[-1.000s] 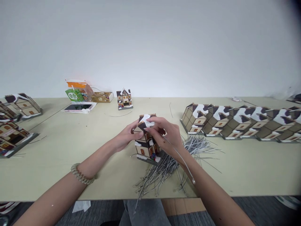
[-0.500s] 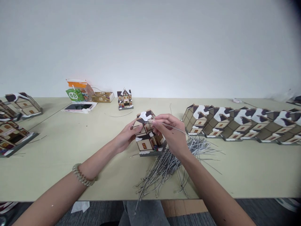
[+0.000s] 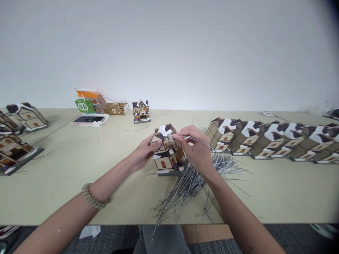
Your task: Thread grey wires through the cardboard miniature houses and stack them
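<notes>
In the middle of the table stands a snow-roofed model house, upright on its grey base. My left hand is closed on its left side, the thumb lying near the roof edge. My right hand pinches a thin grey wire whose end meets the house just under the roof; whether it goes in, I cannot tell. The wire trails off to the right behind my fingers. Beneath my right wrist lies a loose heap of similar grey wires, some reaching past the table's front edge.
A row of matching model houses stands on the right. More houses are at the far left. One small house stands at the back, beside a printed carton, a green packet and a phone.
My right fingertips have drawn slightly back to the right and up from the roof, still pinching the wire. The left hand and the house are almost unmoved.
</notes>
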A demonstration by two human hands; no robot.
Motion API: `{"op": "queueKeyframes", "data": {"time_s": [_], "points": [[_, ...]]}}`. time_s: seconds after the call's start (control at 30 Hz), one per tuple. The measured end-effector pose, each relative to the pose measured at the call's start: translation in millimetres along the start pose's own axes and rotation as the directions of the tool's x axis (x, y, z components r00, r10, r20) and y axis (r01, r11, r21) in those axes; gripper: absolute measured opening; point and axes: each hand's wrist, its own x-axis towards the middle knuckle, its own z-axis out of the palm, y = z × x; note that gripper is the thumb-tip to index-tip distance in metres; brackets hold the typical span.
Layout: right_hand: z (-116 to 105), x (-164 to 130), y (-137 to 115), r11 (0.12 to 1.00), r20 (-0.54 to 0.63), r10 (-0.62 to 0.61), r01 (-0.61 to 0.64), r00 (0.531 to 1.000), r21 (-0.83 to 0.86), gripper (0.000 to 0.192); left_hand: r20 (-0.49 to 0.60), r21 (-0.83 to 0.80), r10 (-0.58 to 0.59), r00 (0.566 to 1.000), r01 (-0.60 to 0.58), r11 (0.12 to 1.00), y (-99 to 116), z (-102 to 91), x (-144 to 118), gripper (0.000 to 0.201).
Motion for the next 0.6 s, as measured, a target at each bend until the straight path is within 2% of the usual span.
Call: {"op": "queueKeyframes", "data": {"time_s": [0.1, 0.2, 0.33, 0.43, 0.53, 0.6], "points": [[-0.5, -0.1, -0.9, 0.998, 0.033, 0.065, -0.066, 0.997, 0.02, 0.013, 0.007, -0.008, -0.006, 1.0, 0.006, 1.0, -1.5, -1.7, 1.1, 0.066], [0.0, -0.7, -1.0, 0.973, 0.077, 0.193, -0.201, 0.978, 0.111, 0.014, 0.016, -0.025, 0.0, 1.0, 0.0, 1.0, -2.7, -2.7, 2.2, 0.06], [0.6, -0.5, 0.6, 0.921, 0.109, 0.288, -0.306, 0.951, 0.242, 0.015, 0.022, -0.024, 0.009, 1.0, -0.008, 1.0, -2.3, -2.4, 2.2, 0.06], [0.7, 0.3, 1.7, 0.886, 0.124, 0.311, -0.334, 0.942, 0.321, 0.017, 0.028, -0.014, 0.006, 1.0, -0.006, 1.0, -1.7, -2.3, 1.6, 0.064], [1.2, 0.1, 0.9, 0.884, 0.154, 0.304, -0.338, 0.94, 0.324, 0.025, 0.036, -0.008, 0.006, 0.999, -0.006, 1.0, -1.6, -2.6, 1.2, 0.063], [1.9, -0.5, -0.5, 0.894, 0.168, 0.282, -0.322, 0.945, 0.31, 0.018, 0.043, -0.006, 0.007, 0.999, -0.007, 1.0, -1.7, -2.7, 1.1, 0.063]]}}
